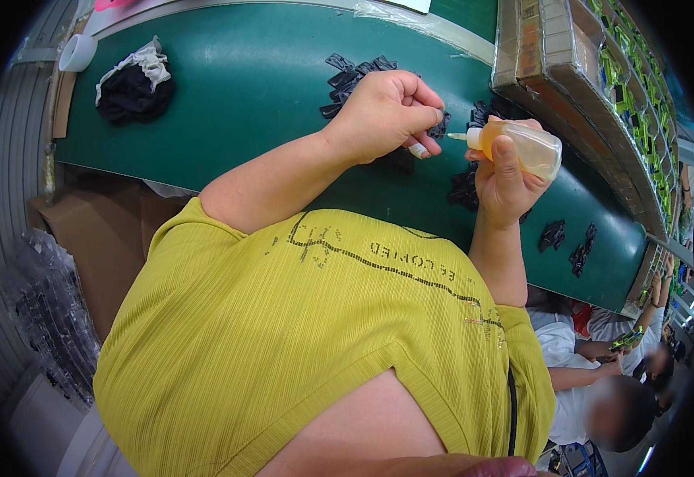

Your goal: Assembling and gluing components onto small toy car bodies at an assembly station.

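Observation:
My left hand (pixel 383 115) pinches a small black part (pixel 441 126) between thumb and fingers above the green tabletop (pixel 259 87). One of its fingers has a white wrap around it. In my right hand (pixel 504 183) is a squeeze bottle (pixel 539 149) with amber liquid, tilted on its side. Its thin nozzle points left, close to the black part; whether they touch I cannot tell. Behind my left hand lies a pile of black parts (pixel 348 82). More black parts (pixel 464 189) are gathered beside and beneath my right hand.
Along the right stands a long cardboard divider (pixel 577 87) with green-and-black pieces behind it. Small black clusters (pixel 554 235) lie at the right of the table. A black-and-white cloth (pixel 136 87) and a white tape roll (pixel 77 53) are at left. Co-workers (pixel 577 358) sit at lower right.

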